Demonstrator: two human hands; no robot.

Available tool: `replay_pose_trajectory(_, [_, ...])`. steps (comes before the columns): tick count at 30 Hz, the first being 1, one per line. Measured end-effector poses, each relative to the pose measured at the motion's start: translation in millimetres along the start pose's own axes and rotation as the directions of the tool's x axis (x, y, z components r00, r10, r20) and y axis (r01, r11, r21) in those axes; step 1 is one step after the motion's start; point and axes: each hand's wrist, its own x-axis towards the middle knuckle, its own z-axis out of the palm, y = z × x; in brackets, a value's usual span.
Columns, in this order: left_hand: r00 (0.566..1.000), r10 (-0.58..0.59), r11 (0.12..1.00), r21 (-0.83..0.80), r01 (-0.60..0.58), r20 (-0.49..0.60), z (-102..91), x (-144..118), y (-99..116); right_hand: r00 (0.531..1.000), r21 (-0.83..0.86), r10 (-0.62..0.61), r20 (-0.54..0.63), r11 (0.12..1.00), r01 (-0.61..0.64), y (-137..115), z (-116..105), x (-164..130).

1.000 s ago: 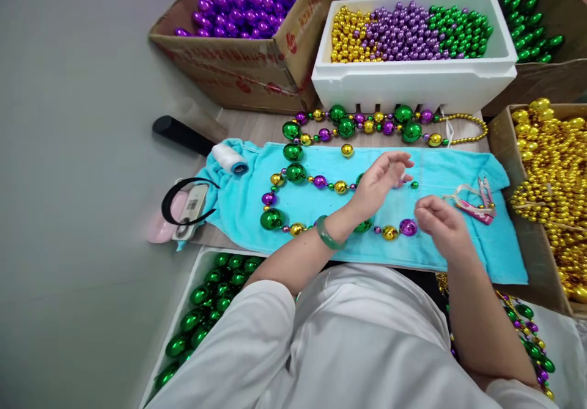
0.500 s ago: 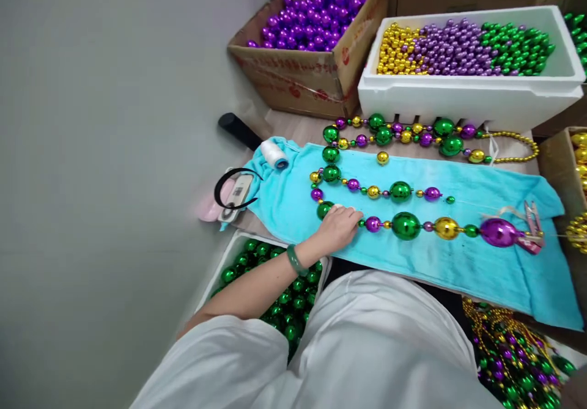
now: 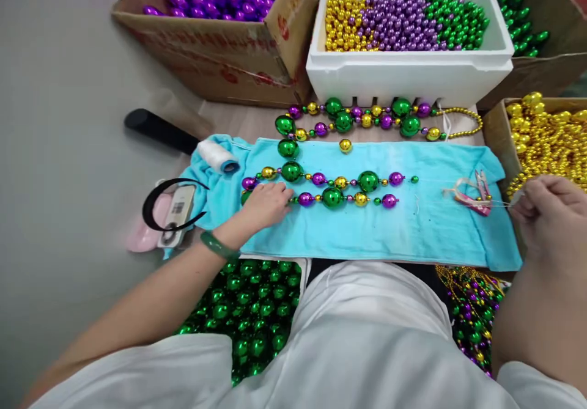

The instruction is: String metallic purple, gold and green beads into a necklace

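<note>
My left hand (image 3: 268, 204) lies over the left end of a string of green, purple and gold beads (image 3: 333, 197), its fingers curled down on it. The string doubles back in two rows on a turquoise towel (image 3: 348, 232). At the right, my right hand (image 3: 553, 204) pinches a thin clear thread (image 3: 502, 204) that stretches leftward over the towel; its tip is partly hidden by the fingers. Pink thread snips (image 3: 477, 198) lie beneath the thread. A loose gold bead (image 3: 345, 145) and green bead (image 3: 288, 148) rest behind the rows.
Behind the towel lie another bead strand (image 3: 343, 121), a white foam box (image 3: 408, 70) of small beads and a carton (image 3: 215, 54) of purple beads. Gold beads (image 3: 550, 134) fill a right-hand carton. A thread spool (image 3: 217, 156) and black headband (image 3: 149, 207) sit left; green beads (image 3: 247, 311) below.
My right hand has come into clear view at the right with the thread. The front row's end bead now sits well left of the snips. My left hand stays on the string; the view has shifted.
</note>
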Motion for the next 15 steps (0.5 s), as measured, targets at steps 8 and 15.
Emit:
replay_pose_trajectory(8, [0.994, 0.003, 0.979, -0.202, -0.024, -0.105, -90.2, 54, 3, 0.985, -0.083, 0.113, 0.134, 0.991, -0.102, 15, 28, -8])
replay_pose_trajectory(15, [0.895, -0.094, 0.955, -0.293, -0.043, -0.436, -157.6, 178, -1, 0.938, -0.082, 0.047, 0.344, 0.996, -0.02, 42, 53, -21])
